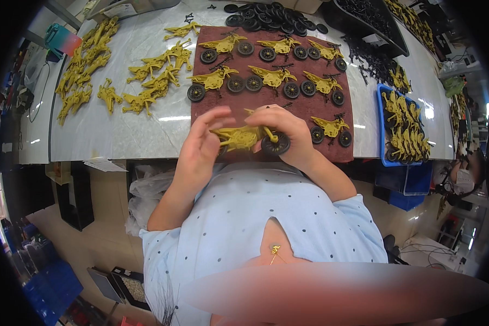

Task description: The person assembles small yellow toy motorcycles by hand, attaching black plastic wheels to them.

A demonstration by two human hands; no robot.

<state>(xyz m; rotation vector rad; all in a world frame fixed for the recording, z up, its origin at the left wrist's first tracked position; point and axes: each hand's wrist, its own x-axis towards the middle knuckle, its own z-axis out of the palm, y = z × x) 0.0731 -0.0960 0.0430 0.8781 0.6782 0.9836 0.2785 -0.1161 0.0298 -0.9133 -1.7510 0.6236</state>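
Note:
A yellow toy motorcycle with black wheels is in front of me, over the near edge of the dark red mat. My right hand is closed around its right end, with one black wheel below the fingers. At its left end is my left hand, palm turned toward the toy. The left fingers are raised and apart, and the thumb side meets the toy. Part of the other wheel is hidden behind that thumb. On the mat beyond my hands stand several similar toy motorcycles in rows.
Loose yellow motorcycle bodies lie left of the mat, with a longer pile farther left. Black wheels are heaped behind it. To the right sits a blue tray of yellow toy parts, near scattered black parts and a black bin.

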